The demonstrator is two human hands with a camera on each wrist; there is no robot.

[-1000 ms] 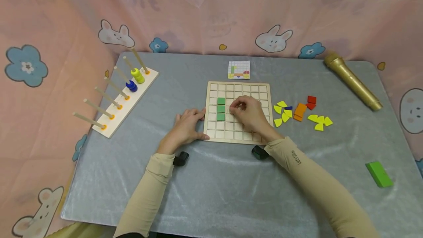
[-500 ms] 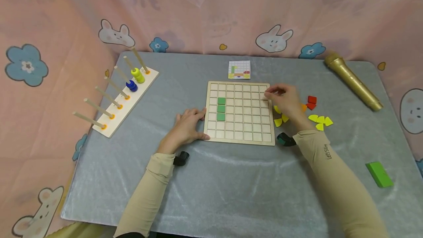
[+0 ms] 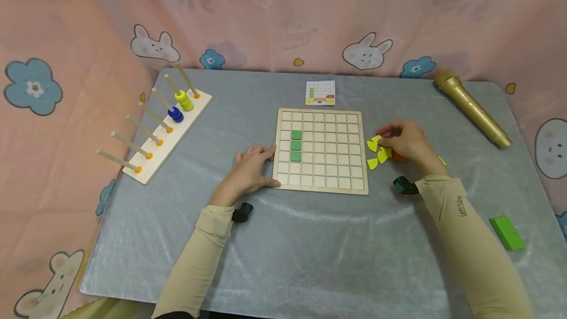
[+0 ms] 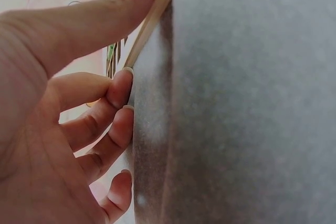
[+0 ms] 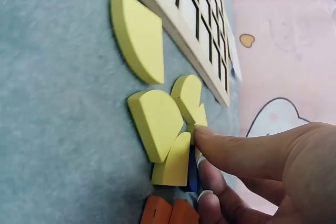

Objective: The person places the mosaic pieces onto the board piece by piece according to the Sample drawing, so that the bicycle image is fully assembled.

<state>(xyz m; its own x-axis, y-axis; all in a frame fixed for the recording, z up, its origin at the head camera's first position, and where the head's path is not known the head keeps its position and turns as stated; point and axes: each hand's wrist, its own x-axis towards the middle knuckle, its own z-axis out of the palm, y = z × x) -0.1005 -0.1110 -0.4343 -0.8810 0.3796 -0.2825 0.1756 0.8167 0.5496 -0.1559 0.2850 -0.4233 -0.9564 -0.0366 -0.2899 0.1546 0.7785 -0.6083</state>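
Observation:
The wooden grid board (image 3: 328,161) lies flat, three green square tiles (image 3: 296,145) standing in a column in its cells. At the board's near-left corner, my left hand (image 3: 250,169) holds the edges with thumb and bent index finger; the left wrist view shows that thumb (image 4: 121,9) against the rim. To the right of the board, my right hand (image 3: 407,143) is over loose yellow quarter-circle tiles (image 5: 157,121). Its thumb tip overlaps one yellow tile beside a blue tile (image 5: 192,174); whether it pinches that tile I cannot tell. Orange tiles (image 5: 157,211) are partly under this hand.
A small pattern card (image 3: 320,93) lies behind the board. On the left stands a pegged rack (image 3: 146,169) with yellow and blue beads. A gold microphone (image 3: 471,107) lies at the back right, a green block (image 3: 507,233) nearer the right edge.
My right hand has moved from the middle of the board rightward to the loose tiles, covering the red and orange ones. My left hand has stayed at the board's corner.

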